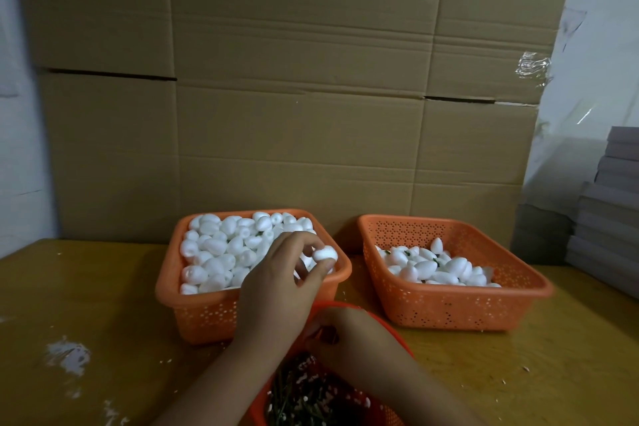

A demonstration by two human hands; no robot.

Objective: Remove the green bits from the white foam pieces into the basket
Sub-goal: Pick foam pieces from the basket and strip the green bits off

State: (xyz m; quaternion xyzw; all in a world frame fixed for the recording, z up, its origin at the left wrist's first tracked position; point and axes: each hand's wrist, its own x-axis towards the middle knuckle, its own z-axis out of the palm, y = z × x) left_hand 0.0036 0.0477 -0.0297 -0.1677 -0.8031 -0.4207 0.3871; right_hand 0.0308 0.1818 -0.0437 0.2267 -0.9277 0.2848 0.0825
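1 foam piece [325, 253], pinched by left hand [276, 282] fingers [323, 266], hangs over the full basket [166, 282]; right hand [349, 335] curls nearer the scrap basket [390, 415].

yellow-brown table, three orange baskets

a worn yellow-brown wooden table [518, 377] carries the work. on it stand a left orange basket [204, 318] heaped with white foam pieces [214, 249], a right orange basket [449, 304] partly filled with more of them, well apart from the first, and a near red-orange basket [390, 415] at the front edge holding green bits [304, 401]. white crumbs [67, 356] speckle the top. grey stacked boards [608, 218] sit at the far right.
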